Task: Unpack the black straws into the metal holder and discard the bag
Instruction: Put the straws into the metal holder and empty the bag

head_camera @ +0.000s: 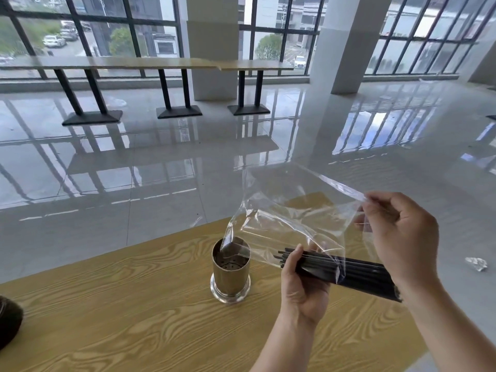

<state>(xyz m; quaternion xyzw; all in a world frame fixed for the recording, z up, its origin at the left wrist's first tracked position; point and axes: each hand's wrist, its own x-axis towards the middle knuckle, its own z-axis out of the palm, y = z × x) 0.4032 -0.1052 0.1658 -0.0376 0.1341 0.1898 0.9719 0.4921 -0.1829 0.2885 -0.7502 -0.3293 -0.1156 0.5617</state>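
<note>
A bundle of black straws (357,273) lies almost level above the table, its left ends poking out past my left hand (300,285), which grips the bundle from below. The clear plastic bag (284,210) billows up and left of the straws; one corner droops into the metal holder (230,272). My right hand (397,232) pinches the bag's upper right edge between thumb and fingers. The shiny cylindrical holder stands upright on the wooden table (120,304), just left of my left hand, with no straws in it.
A dark round object (9,320) sits at the table's left edge. A crumpled bit of foil or plastic (476,263) lies on the glossy floor to the right. Long counters on black legs (171,63) and white pillars stand by the windows.
</note>
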